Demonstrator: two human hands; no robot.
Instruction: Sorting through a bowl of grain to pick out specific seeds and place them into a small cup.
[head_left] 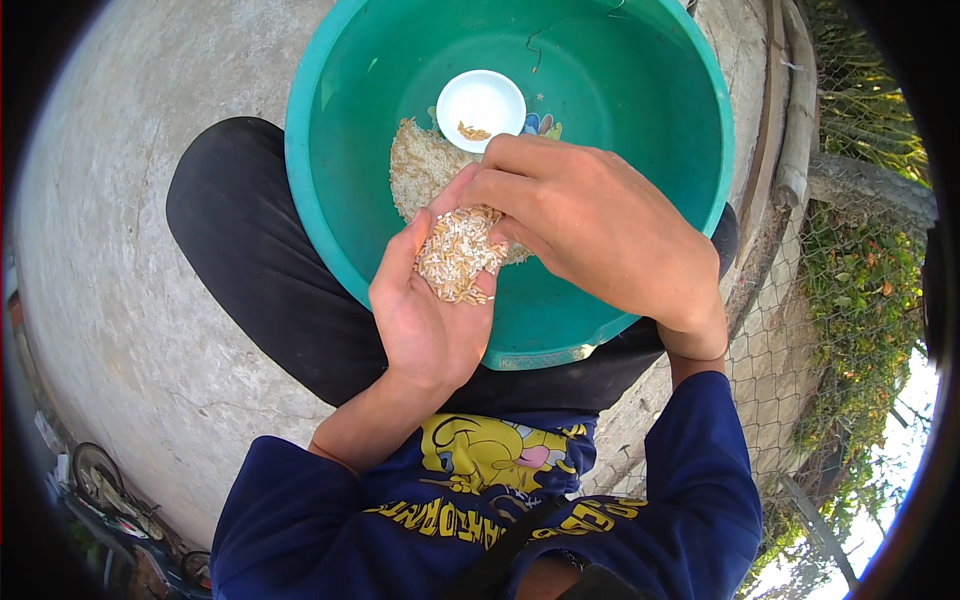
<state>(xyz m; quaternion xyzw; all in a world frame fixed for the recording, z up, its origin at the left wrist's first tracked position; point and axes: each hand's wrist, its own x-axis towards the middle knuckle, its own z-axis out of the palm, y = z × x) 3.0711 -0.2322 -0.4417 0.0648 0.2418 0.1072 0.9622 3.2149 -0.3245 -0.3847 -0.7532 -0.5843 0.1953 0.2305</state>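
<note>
A large teal plastic basin (620, 100) rests on my lap. My left hand (425, 315) is cupped palm up over its near side and holds a small heap of rice grains (458, 255). My right hand (600, 225) comes from the right, fingers bent, with its fingertips touching the grains in my left palm. A pile of rice (415, 165) lies on the basin's bottom, partly hidden by my hands. Just beyond it stands a small white bowl (481, 105) with a few brownish grains inside.
I sit on a rough concrete surface (130, 250), legs in dark trousers (260, 260). A wire mesh fence (800, 330) and green plants (860, 270) run along the right. A wheel and clutter (100, 480) lie at the lower left.
</note>
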